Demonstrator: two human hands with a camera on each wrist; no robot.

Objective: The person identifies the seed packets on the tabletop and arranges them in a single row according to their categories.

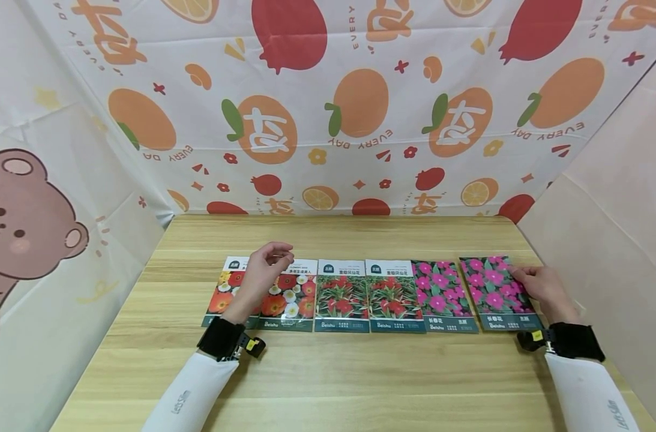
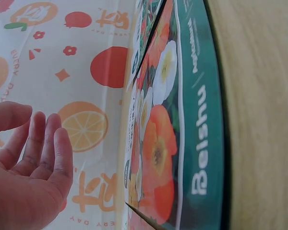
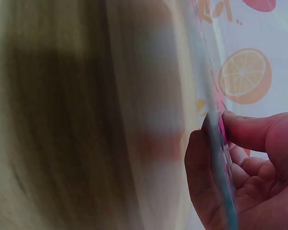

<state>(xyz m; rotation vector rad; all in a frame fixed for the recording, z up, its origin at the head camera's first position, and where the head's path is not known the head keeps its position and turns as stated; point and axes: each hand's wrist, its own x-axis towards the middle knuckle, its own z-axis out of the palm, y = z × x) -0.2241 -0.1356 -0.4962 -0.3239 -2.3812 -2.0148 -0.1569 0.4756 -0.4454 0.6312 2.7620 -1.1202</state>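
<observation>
My right hand (image 1: 546,291) pinches the right edge of a pink-flowered seed packet (image 1: 492,289) at the right end of a row; in the right wrist view the thumb (image 3: 247,132) is on its front and a finger behind it. Left of it lies a second pink-flowered packet (image 1: 441,291). Above the two orange-and-white poppy packets at the left, one of them (image 1: 290,300) beside my wrist, hangs my left hand (image 1: 264,273), fingers loosely bent and holding nothing. The left wrist view shows that hand (image 2: 31,167) beside a poppy packet (image 2: 156,143).
Two red-flowered seed packets (image 1: 343,297) lie side by side mid-row on the wooden table (image 1: 360,384). A fruit-print cloth (image 1: 317,174) hangs behind the table's back edge, with pale cloth walls at both sides.
</observation>
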